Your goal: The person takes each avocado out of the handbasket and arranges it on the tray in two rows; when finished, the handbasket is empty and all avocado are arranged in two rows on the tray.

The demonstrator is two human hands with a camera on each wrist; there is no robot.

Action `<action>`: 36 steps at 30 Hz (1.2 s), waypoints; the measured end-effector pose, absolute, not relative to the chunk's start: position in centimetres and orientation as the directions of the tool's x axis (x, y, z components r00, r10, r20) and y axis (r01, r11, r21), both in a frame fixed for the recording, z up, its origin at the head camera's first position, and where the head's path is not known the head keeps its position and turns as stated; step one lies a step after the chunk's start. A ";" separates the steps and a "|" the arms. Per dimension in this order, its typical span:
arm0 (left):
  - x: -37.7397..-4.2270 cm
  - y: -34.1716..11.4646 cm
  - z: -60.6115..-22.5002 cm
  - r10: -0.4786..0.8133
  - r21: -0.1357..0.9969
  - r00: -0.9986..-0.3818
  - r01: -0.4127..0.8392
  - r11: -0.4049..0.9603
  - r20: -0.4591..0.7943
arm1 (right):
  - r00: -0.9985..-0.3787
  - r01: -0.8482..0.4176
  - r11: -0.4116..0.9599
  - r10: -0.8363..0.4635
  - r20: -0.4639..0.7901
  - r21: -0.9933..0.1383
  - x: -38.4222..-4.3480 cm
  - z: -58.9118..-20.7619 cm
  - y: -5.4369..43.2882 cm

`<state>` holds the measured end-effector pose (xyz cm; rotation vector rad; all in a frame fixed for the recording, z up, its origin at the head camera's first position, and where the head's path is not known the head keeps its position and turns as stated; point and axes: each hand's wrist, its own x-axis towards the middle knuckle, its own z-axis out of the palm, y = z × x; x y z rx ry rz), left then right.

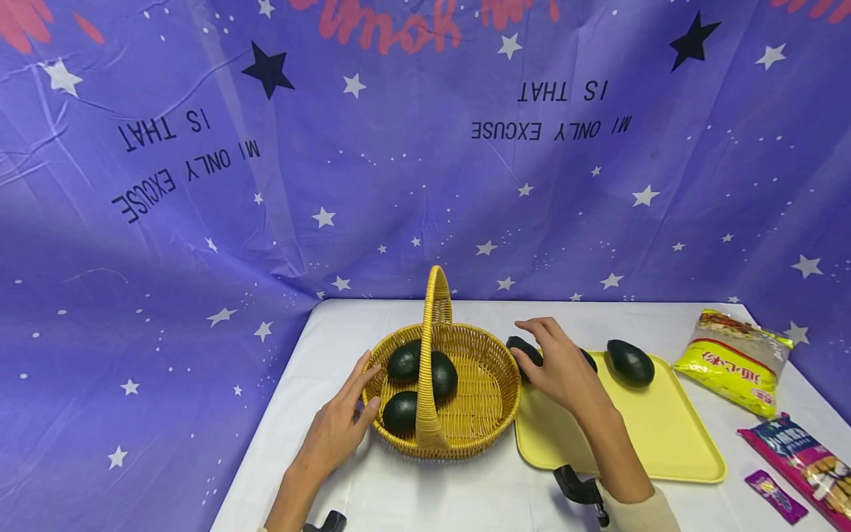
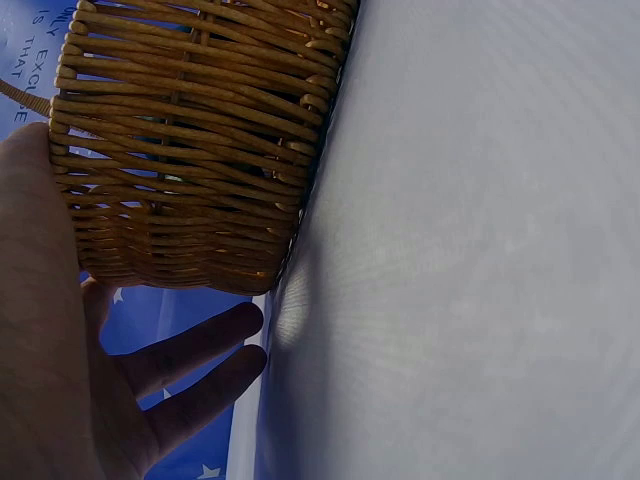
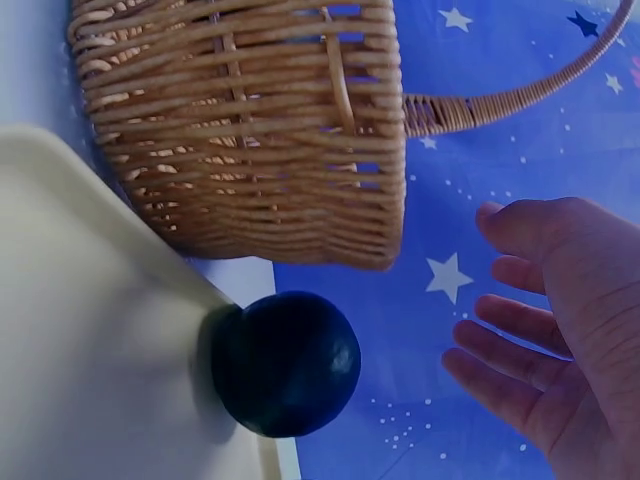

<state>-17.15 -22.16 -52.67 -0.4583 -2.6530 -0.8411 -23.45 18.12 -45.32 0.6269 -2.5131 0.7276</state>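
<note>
A yellow wicker basket (image 1: 479, 441) with a tall arched handle stands on the white table and holds several dark green avocados (image 1: 401, 412). My left hand (image 1: 334, 432) is at its left side, thumb and a finger by the rim, the other fingers extended in the left wrist view. To the right of the basket my right hand (image 1: 561, 366) hovers with fingers spread over an avocado (image 3: 290, 365) at the edge of a yellow tray (image 1: 665, 451). The right wrist view shows a gap between this hand and the avocado. Another avocado (image 1: 588, 360) is mostly hidden behind the hand.
One more avocado (image 1: 630, 363) lies at the tray's far right. Beyond the tray are a yellow food bag (image 1: 734, 362), a pink and blue snack packet (image 1: 804, 465) and a small purple packet (image 1: 776, 496). A purple star-printed cloth (image 1: 425, 185) hangs behind the table.
</note>
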 end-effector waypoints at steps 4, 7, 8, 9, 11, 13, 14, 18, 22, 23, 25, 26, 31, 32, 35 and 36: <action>-17.1 -22.2 -52.7 0.205 0.490 -0.895 0.395 0.777 0.397 | -0.801 -0.533 0.758 -0.307 0.515 -0.377 -23.4 -45.4 17.6; -17.1 -22.2 -52.7 0.205 0.487 -0.892 0.398 0.777 0.402 | -0.813 -0.521 0.762 -0.305 0.495 -0.386 -23.3 -45.4 17.3; -17.1 -22.2 -52.7 0.205 0.489 -0.893 0.398 0.777 0.401 | -0.818 -0.515 0.764 -0.304 0.488 -0.389 -23.2 -45.4 17.2; -17.1 -22.2 -52.7 0.204 0.489 -0.893 0.396 0.777 0.400 | -0.823 -0.511 0.766 -0.303 0.481 -0.391 -23.2 -45.4 17.1; -17.1 -22.2 -52.7 0.203 0.491 -0.895 0.394 0.777 0.397 | -0.827 -0.508 0.766 -0.305 0.473 -0.394 -23.1 -45.4 16.9; -17.1 -22.3 -52.6 0.203 0.489 -0.895 0.393 0.778 0.396 | -0.826 -0.512 0.763 -0.311 0.470 -0.395 -23.1 -45.4 16.8; -17.1 -22.3 -52.6 0.203 0.491 -0.896 0.393 0.777 0.396 | -0.824 -0.516 0.760 -0.316 0.470 -0.394 -23.1 -45.4 16.7; -17.1 -22.3 -52.6 0.205 0.486 -0.893 0.397 0.779 0.401 | -0.815 -0.534 0.750 -0.334 0.474 -0.390 -23.2 -45.5 16.3; -17.0 -22.3 -52.5 0.205 0.486 -0.893 0.398 0.778 0.402 | -0.805 -0.551 0.742 -0.351 0.478 -0.382 -23.2 -45.7 15.7; -17.0 -22.3 -52.5 0.205 0.487 -0.893 0.397 0.778 0.400 | -0.801 -0.557 0.738 -0.357 0.481 -0.381 -23.1 -45.7 15.6; -17.0 -22.3 -52.5 0.204 0.488 -0.894 0.395 0.778 0.398 | -0.791 -0.571 0.731 -0.367 0.490 -0.374 -23.1 -45.8 15.3; -17.0 -22.4 -52.5 0.204 0.487 -0.895 0.394 0.779 0.398 | -0.786 -0.578 0.726 -0.371 0.495 -0.372 -23.0 -45.9 15.2; -17.0 -22.4 -52.5 0.201 0.487 -0.893 0.395 0.779 0.403 | -0.781 -0.587 0.719 -0.383 0.493 -0.372 -22.8 -46.0 14.6; -17.0 -22.4 -52.5 0.201 0.491 -0.894 0.395 0.777 0.401 | -0.784 -0.585 0.720 -0.383 0.488 -0.374 -22.8 -46.0 14.5; -17.1 -22.3 -52.6 0.206 0.502 -0.896 0.398 0.768 0.394 | -0.791 -0.577 0.728 -0.383 0.477 -0.372 -22.7 -46.0 14.2; -17.2 -22.3 -52.6 0.208 0.506 -0.897 0.398 0.766 0.391 | -0.791 -0.577 0.728 -0.387 0.474 -0.370 -22.7 -46.0 14.1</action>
